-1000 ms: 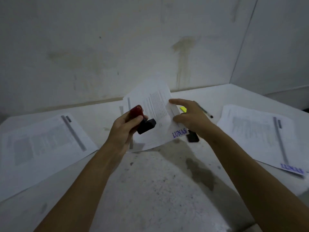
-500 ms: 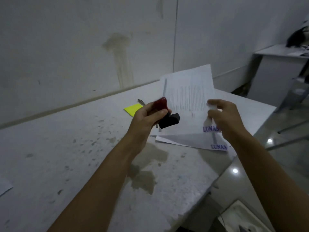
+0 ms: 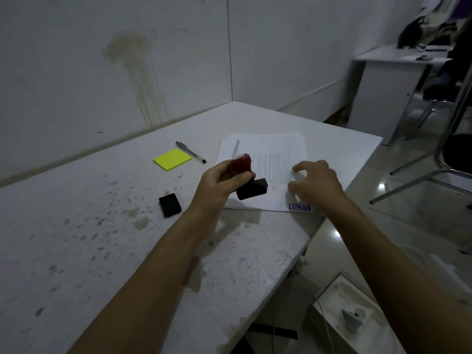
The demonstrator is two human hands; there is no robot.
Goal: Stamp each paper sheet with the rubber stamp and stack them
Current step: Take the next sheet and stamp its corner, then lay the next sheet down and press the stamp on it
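Observation:
My left hand (image 3: 219, 181) grips the rubber stamp (image 3: 249, 181) by its red handle, holding its black base in the air above the near left edge of the paper stack. The stack of printed sheets (image 3: 270, 159) lies flat near the table's right corner, and the top sheet carries a blue "LUNAS" mark (image 3: 299, 207) at its near corner. Spread over the stack's near right part, my right hand (image 3: 315, 183) has its fingers apart, fingertips at or just above the top sheet. It holds nothing.
A black ink pad (image 3: 170, 204) lies on the stained white table (image 3: 127, 251) left of the stack. A yellow sticky-note pad (image 3: 172, 159) and a pen (image 3: 190, 152) lie farther back. The table's right edge drops to the floor, where chair legs (image 3: 421, 180) stand.
My right hand carried the stamped sheet to the right, laid it on the stack and let go. The view swung right with it. My left hand kept the stamp.

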